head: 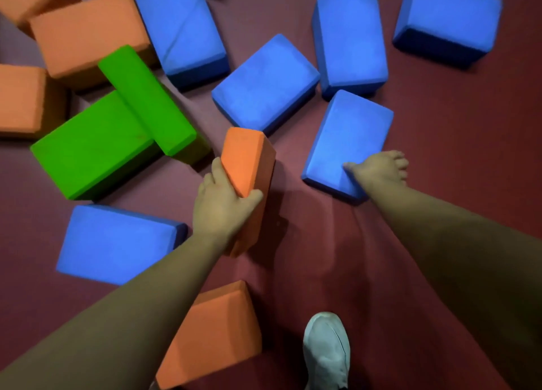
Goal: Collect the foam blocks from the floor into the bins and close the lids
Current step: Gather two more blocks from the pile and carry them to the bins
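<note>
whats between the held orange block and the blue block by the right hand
Only bare maroon floor, in the head view, lies between the orange block in the left hand and the blue block the right hand grips.

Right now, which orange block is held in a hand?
The narrow orange block in the middle: the left hand grips it; no hand touches the others.

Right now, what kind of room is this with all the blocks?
Probably a soft play room: a soft-looking maroon floor strewn with big foam blocks, like the orange block in the left hand and the blue block under the right hand.
</note>
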`<state>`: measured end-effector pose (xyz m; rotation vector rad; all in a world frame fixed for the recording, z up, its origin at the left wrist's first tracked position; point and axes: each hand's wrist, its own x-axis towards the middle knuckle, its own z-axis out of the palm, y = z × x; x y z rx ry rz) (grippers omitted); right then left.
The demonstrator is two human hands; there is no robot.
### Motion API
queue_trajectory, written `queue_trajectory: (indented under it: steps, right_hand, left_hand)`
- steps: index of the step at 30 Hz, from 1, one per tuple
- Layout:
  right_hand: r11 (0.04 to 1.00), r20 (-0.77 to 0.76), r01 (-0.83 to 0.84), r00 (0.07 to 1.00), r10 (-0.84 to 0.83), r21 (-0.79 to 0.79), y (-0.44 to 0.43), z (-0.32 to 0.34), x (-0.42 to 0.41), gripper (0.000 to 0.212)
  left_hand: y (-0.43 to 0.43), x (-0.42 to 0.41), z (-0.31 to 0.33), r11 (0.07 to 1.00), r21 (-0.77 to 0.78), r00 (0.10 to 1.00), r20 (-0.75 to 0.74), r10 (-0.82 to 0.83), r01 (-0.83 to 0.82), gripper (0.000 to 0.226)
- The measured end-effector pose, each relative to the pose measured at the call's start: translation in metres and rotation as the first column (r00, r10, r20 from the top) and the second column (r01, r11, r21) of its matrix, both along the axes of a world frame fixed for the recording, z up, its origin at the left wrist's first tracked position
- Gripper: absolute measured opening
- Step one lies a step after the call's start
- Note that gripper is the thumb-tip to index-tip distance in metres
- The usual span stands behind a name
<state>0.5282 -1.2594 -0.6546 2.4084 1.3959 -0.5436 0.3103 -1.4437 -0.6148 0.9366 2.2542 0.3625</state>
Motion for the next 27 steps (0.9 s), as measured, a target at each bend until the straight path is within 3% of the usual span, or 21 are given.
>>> queue_trajectory:
  steps: [2,4,6,8,11,13,16,18,20,23,27]
  right_hand:
    - [0.981,-0.183,0.045,0.980,-0.080,-0.187,-0.009,-0.022,0.012,0.110]
    - [0.967,-0.359,0.105,0.915,-0.186,-0.233,-0.021,-0.045,0.017,0.116]
    - [0.945,-0.457,0.274,0.827,-0.327,-0.181,-0.029,-0.048,0.016,0.125]
    - [0.922,-0.529,0.367,0.762,-0.374,-0.122,-0.032,-0.049,0.015,0.114]
    - [0.923,-0.606,0.383,0.729,-0.319,-0.024,-0.038,-0.038,0.014,0.099]
    - [0.924,-0.634,0.374,0.733,-0.244,0.076,-0.045,-0.011,0.008,0.089]
    - [0.893,-0.643,0.350,0.760,-0.095,0.282,-0.051,0.055,0.001,0.075]
    - [0.866,-0.632,0.307,0.775,0.013,0.394,-0.050,0.114,-0.002,0.069]
    - [0.859,-0.618,0.237,0.778,0.112,0.454,-0.050,0.176,-0.008,0.066]
    - [0.828,-0.614,0.167,0.751,0.244,0.535,-0.037,0.286,-0.018,0.075]
    - [0.808,-0.587,0.099,0.738,0.332,0.581,-0.024,0.437,-0.034,0.087]
  left_hand:
    - [0.012,0.008,-0.007,1.000,0.014,1.000,0.008,-0.021,0.021,0.100]
    - [0.019,0.014,-0.015,0.998,0.021,0.998,0.001,-0.056,0.056,0.102]
    - [0.021,0.020,-0.023,0.997,0.014,0.997,-0.008,-0.074,0.074,0.102]
    - [0.021,0.027,-0.027,0.996,-0.004,0.995,-0.016,-0.094,0.094,0.107]
    - [0.020,0.035,-0.026,0.977,-0.150,0.988,-0.011,-0.157,0.153,0.127]
    - [0.021,0.033,-0.017,0.973,-0.206,0.994,0.050,-0.097,0.106,0.129]
    - [0.027,0.027,0.024,0.988,-0.157,0.998,0.054,0.016,-0.007,0.106]
    - [0.035,0.022,0.073,0.991,-0.113,0.997,0.018,0.076,-0.073,0.079]
    - [0.044,0.015,0.134,0.992,-0.080,0.996,-0.002,0.094,-0.094,0.068]
    - [0.061,0.001,0.243,0.994,-0.060,0.995,-0.045,0.086,-0.088,0.068]
    - [0.072,-0.015,0.390,0.991,-0.062,0.991,-0.074,0.112,-0.117,0.095]
